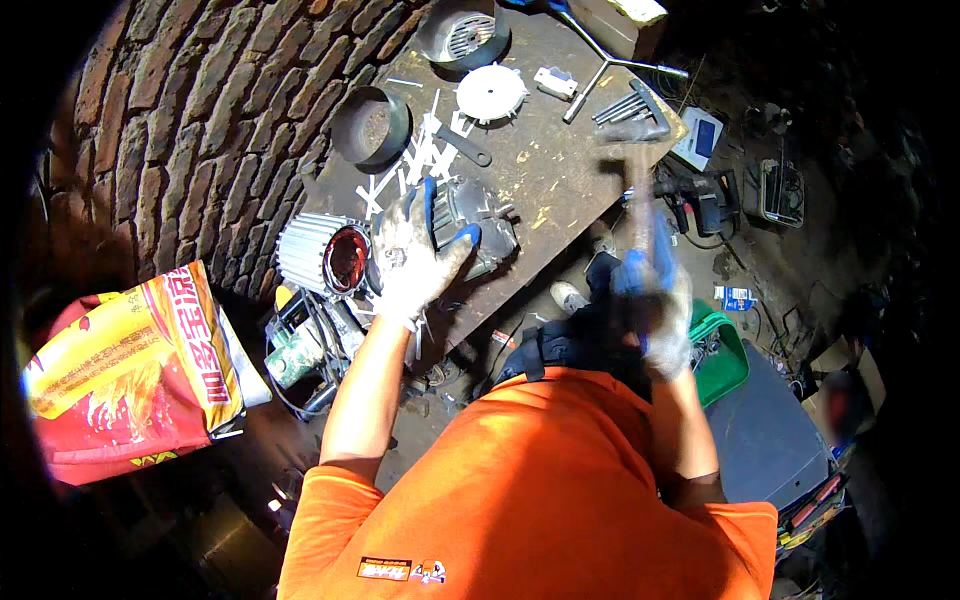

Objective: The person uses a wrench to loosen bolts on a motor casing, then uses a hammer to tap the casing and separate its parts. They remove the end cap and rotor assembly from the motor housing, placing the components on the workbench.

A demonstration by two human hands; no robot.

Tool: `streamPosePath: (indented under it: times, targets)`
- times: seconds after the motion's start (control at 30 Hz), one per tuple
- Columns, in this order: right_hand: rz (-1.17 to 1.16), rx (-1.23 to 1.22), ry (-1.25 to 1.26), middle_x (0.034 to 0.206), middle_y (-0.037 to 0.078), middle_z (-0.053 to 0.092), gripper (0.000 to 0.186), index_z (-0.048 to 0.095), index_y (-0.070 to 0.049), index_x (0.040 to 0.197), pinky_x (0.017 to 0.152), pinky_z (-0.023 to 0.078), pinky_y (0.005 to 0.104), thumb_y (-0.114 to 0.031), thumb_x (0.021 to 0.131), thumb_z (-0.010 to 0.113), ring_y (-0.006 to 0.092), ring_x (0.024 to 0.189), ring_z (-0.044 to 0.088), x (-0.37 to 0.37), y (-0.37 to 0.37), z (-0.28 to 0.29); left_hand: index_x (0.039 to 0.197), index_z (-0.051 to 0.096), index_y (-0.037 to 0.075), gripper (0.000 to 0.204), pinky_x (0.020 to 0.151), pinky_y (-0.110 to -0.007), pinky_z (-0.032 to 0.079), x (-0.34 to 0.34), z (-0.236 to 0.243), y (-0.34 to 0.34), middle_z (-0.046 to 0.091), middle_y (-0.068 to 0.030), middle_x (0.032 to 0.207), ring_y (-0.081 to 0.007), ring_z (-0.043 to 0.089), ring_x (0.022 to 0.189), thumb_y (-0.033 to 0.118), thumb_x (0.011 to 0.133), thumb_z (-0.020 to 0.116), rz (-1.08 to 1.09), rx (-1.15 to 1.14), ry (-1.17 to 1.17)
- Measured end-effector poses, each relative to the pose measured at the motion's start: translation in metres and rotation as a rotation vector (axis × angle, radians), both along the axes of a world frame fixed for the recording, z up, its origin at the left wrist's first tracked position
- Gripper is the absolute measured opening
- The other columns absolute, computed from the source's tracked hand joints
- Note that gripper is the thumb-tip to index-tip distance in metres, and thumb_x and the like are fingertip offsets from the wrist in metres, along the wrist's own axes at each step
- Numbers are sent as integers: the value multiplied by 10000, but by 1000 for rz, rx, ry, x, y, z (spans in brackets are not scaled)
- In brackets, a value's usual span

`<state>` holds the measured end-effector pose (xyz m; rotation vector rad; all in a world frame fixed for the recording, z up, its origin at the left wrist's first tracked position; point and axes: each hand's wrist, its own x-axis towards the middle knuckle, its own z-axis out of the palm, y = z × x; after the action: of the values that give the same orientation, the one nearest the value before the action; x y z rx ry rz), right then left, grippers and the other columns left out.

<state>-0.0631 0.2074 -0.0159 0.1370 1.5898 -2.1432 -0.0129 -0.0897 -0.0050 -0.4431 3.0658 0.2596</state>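
Note:
On the workbench (555,170), my left hand (412,258), in a white glove with blue fingertips, grips a dark grey motor part (482,222), thumb and fingers spread around its near side. Beside it a finned silver motor housing (305,255) lies on its side, reddish windings showing in its open end. My right hand (665,315), gloved alike, is closed round the handle of a hammer (640,185). The hammer stands raised at the bench's right edge, blurred by motion, apart from the motor part. Whatever lies under my left palm is hidden.
White strips (425,160), a white fan wheel (491,93), two round metal covers (370,127) and a T-handled wrench (605,62) lie on the bench. A brick wall (200,120) borders it at left. A power drill (700,205) and green container (722,355) are at right.

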Motion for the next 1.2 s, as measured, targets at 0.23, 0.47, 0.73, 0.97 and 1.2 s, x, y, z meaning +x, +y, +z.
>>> streamPosePath:
  times: [0.23, 0.47, 0.73, 0.97, 1.2]
  targets:
    - [350, 45, -145, 718, -13, 526, 497, 531, -25, 1322, 513, 435, 282, -344, 946, 601, 138, 557, 473, 16, -29, 13, 1453, 425, 88, 874, 1088, -543, 297, -3, -3, -3, 456, -240, 1390, -415, 420, 1297, 553, 764, 698, -4, 57, 28]
    - [-6, -153, -279, 685, -21, 510, 248, 605, -67, 1149, 479, 435, 226, -230, 963, 599, 75, 520, 483, 5, -26, -30, 1467, 415, 99, 966, 1116, -547, 263, 5, -2, -6, 461, -238, 1386, -400, 430, 1292, 621, 711, 715, 0, 33, -6]
    - [477, 73, -154, 821, -45, 486, 687, 417, -8, 1457, 628, 412, 233, -380, 917, 621, 79, 701, 427, 2, -40, -10, 1443, 436, 69, 977, 1080, -495, 351, 3, -5, -2, 503, -216, 1345, -390, 459, 1268, 578, 682, 779, 19, -55, -9]
    - [84, -258, -168, 793, -22, 472, 616, 317, -55, 1494, 554, 416, 257, -282, 971, 550, 75, 659, 460, 45, -17, -32, 1433, 448, 66, 954, 1070, -495, 362, -2, -2, 1, 504, -213, 1348, -385, 469, 1259, 578, 695, 772, 18, -50, -13]
    - [388, -29, -182, 786, -12, 511, 563, 398, -72, 1461, 560, 412, 226, -252, 963, 587, 56, 661, 475, 38, -21, 5, 1467, 415, 90, 989, 1074, -506, 352, 3, -5, -2, 495, -231, 1358, -402, 460, 1268, 621, 700, 742, 77, -55, -70]
